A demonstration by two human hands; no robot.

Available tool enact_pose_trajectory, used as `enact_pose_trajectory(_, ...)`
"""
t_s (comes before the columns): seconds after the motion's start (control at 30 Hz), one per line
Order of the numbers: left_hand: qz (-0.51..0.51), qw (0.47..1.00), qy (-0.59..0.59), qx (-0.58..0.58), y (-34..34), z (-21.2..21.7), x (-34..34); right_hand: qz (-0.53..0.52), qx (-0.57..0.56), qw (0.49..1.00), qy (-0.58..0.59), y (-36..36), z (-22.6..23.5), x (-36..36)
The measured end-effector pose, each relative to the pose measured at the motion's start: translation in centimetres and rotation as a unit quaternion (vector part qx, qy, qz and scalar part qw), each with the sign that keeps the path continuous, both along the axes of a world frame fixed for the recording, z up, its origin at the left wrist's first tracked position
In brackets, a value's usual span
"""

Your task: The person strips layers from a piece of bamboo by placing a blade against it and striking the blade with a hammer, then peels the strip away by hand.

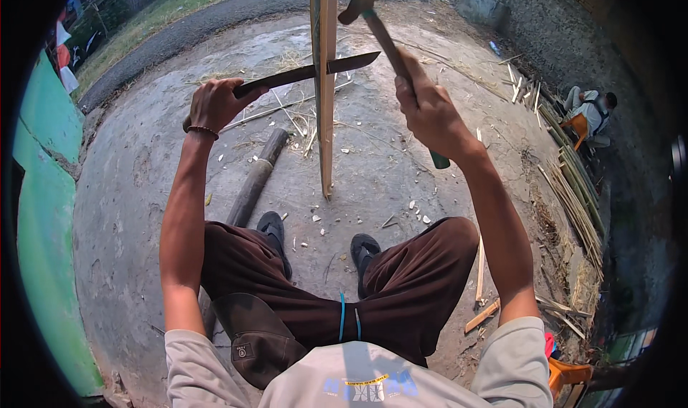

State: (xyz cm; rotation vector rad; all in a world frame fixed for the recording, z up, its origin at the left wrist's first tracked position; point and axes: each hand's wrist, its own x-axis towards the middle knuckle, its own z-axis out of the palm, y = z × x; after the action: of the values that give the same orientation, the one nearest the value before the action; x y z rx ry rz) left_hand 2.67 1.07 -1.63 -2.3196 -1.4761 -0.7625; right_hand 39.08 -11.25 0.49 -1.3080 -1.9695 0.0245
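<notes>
Dark metal makes up the long machete (287,77), which reaches rightward and slightly upward from the person's left hand (213,107). That hand is clamped around the handle, at the blade's near left end, with a beaded band at the wrist. Just beyond the knuckles the blade crosses the upright length of split bamboo or wood (326,135), which stands to the right of the left hand, between both hands. The blade seems lodged in it, its tip sticking out on the far side; how deep it sits I cannot tell.

The right hand (433,114) is wrapped tightly around the handle of a hammer (387,39). The head is raised above the machete's tip, apart from it, and the green butt shows below the fist. The upright piece is to the left of this hand, not touching it.

Its lower end meets the concrete ground (129,229) ahead of the person's feet, among pale chips. A dark round pole (254,178) lies below the left hand, beside the left leg. Thin strips (573,200) lie at right, near a seated person (593,114).
</notes>
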Motion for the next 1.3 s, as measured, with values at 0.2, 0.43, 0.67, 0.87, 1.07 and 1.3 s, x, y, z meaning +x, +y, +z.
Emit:
enact_pose_trajectory(0.2,0.0,0.998,0.022,0.052,0.5,-1.6,-1.1,-0.017,-0.256,0.964,0.074,-1.2,3.0,-2.2)
enact_pose_trajectory(0.43,-0.008,1.0,0.021,-0.011,0.4,-0.1,-1.1,0.052,-0.012,0.979,0.196,-0.8,8.6,-2.4)
enact_pose_trajectory(0.67,0.003,0.998,0.049,0.044,1.0,-1.8,0.1,-0.022,-0.315,0.945,0.081,0.4,3.7,-0.9)
enact_pose_trajectory(0.87,-0.031,0.997,0.05,0.04,0.9,-0.7,-0.4,0.106,-0.064,0.97,0.211,1.5,7.1,0.8)
enact_pose_trajectory(1.07,-0.003,0.997,0.062,0.039,1.4,-2.4,-1.4,-0.032,-0.271,0.962,-0.015,1.8,-2.1,-0.4)
enact_pose_trajectory(1.3,-0.011,0.998,0.049,-0.024,1.7,-1.4,-0.7,0.144,-0.128,0.974,0.12,7.4,1.2,5.4)
